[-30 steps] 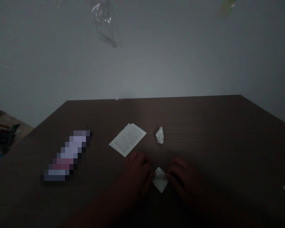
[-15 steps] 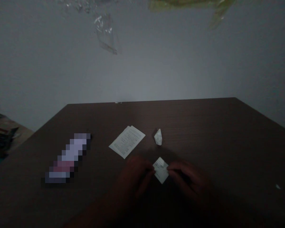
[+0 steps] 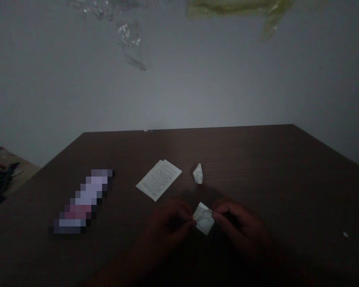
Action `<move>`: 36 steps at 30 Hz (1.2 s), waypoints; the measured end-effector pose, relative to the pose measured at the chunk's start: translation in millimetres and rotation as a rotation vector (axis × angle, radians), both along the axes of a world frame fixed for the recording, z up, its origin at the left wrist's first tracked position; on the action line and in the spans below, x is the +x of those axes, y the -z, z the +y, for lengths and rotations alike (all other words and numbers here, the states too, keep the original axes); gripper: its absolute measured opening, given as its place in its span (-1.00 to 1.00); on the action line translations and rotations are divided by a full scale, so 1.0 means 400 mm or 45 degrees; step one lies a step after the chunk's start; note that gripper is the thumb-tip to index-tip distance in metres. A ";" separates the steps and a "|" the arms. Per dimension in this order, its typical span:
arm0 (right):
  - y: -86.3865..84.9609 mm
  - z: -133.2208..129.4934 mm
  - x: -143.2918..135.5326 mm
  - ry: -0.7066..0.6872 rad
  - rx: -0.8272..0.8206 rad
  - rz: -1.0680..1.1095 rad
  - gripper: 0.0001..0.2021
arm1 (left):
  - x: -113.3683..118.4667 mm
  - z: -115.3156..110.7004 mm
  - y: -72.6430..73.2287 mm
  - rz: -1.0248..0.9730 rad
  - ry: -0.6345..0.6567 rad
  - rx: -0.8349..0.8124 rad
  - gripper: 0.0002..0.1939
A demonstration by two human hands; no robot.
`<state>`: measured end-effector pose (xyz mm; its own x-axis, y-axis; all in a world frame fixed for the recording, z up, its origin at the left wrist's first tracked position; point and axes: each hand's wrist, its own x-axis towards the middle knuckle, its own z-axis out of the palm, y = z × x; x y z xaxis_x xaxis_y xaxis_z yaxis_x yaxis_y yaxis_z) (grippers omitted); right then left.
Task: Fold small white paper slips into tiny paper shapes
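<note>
A small folded paper [image 3: 205, 221] with creases and faint print is held between both hands near the front of the dark table. My left hand [image 3: 175, 221] pinches its left corner with thumb and forefinger. At the right corner, my right hand [image 3: 236, 221] grips it the same way. Just beyond the hands stands a small folded paper shape [image 3: 198, 174], touched by neither. Printed paper sheets [image 3: 159, 180] lie flat to the left of that shape, in a loose stack.
A pixelated long object [image 3: 85, 201] lies on the left of the brown table [image 3: 242, 151]. A white scrap [image 3: 346, 234] is at the right. Clear plastic [image 3: 133, 46] and yellow plastic [image 3: 236, 8] hang on the wall behind. Clutter shows at the far left.
The held paper has changed from a flat diamond to a more creased, tilted shape. Both hands still pinch its sides. The whole view has shifted slightly.
</note>
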<state>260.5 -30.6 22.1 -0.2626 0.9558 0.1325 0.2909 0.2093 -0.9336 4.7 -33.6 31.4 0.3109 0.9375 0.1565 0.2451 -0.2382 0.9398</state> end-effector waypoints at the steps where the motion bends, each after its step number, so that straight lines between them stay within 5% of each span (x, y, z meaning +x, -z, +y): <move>1: 0.005 -0.002 -0.001 0.016 0.002 0.005 -0.78 | 0.003 -0.002 0.003 -0.018 -0.006 -0.048 -0.82; 8: 0.046 -0.023 -0.004 0.061 -0.033 -0.006 -0.75 | 0.018 -0.014 0.021 -0.097 -0.015 -0.272 -0.74; 22: 0.056 -0.038 -0.018 0.159 -0.054 -0.020 -0.77 | 0.030 -0.016 0.015 -0.058 -0.064 -0.196 -0.68; 36: -0.014 -0.022 -0.030 -0.085 -0.289 0.069 -0.66 | 0.040 -0.020 0.008 -0.016 -0.022 -0.240 -0.67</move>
<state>248.6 -39.4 27.6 -0.3243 0.9435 -0.0681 0.2320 0.0095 -0.9727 20.7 -41.8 28.4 0.2936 0.9557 -0.0191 0.2360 -0.0531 0.9703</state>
